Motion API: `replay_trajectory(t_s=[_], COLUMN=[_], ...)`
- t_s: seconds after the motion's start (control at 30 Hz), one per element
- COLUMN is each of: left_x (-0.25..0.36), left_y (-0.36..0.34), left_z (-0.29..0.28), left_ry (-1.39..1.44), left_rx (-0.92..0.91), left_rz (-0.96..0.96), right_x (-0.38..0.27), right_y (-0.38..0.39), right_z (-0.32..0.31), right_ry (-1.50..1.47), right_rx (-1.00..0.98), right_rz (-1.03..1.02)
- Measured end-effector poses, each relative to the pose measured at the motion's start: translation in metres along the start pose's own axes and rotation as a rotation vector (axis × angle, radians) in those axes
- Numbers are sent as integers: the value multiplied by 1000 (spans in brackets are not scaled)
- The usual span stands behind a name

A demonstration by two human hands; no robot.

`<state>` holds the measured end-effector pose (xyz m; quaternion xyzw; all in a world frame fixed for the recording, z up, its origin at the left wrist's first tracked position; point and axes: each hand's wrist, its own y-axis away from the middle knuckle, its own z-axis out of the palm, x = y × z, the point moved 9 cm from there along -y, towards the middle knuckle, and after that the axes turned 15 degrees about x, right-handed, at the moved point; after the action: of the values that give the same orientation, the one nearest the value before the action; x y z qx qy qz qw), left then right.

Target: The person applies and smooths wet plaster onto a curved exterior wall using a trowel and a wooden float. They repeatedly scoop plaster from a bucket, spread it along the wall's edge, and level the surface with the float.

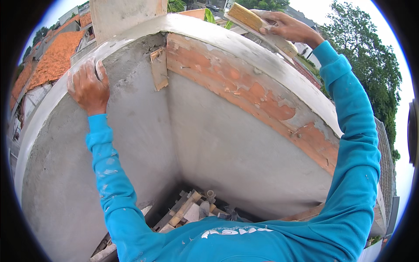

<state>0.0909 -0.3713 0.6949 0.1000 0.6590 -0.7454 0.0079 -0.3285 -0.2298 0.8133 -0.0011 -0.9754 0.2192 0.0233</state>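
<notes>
My left hand (87, 85) grips the pale, plastered top edge (205, 30) of a concrete wall at the upper left, its fingers curled on the rim. My right hand (288, 28), raised at the upper right, holds a wooden float (242, 17) with a yellowish upper piece, out over the far side of the same rim. Below that rim runs a long orange-stained board (235, 83) smeared with grey plaster, and a short scrap of wood (159, 70) is fixed upright at the corner. Both my sleeves are blue, with plaster flecks on the left one.
Grey walls (235, 148) meet in a corner below me, over a pile of wooden offcuts and rubble (187, 207). An upright slab (126, 13) stands behind the rim. Beyond are orange tiled roofs (56, 56) at left and trees (366, 74) at right.
</notes>
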Motion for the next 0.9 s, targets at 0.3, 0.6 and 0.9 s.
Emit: replay_trajectory(t_s=[0.3,0.6,0.9], left_x=[5,4,3], left_y=[1,5,8], left_z=[1,9,13], left_ry=[-15,-31,-70], left_rx=[22,12,-22], left_rz=[-1,26,39], right_x=[2,-15,14], right_y=[-33,47,222], right_z=[82,19,-57], right_ry=[-83,-49,45], right_rx=[46,-2,-34], right_rz=[-73,33,171])
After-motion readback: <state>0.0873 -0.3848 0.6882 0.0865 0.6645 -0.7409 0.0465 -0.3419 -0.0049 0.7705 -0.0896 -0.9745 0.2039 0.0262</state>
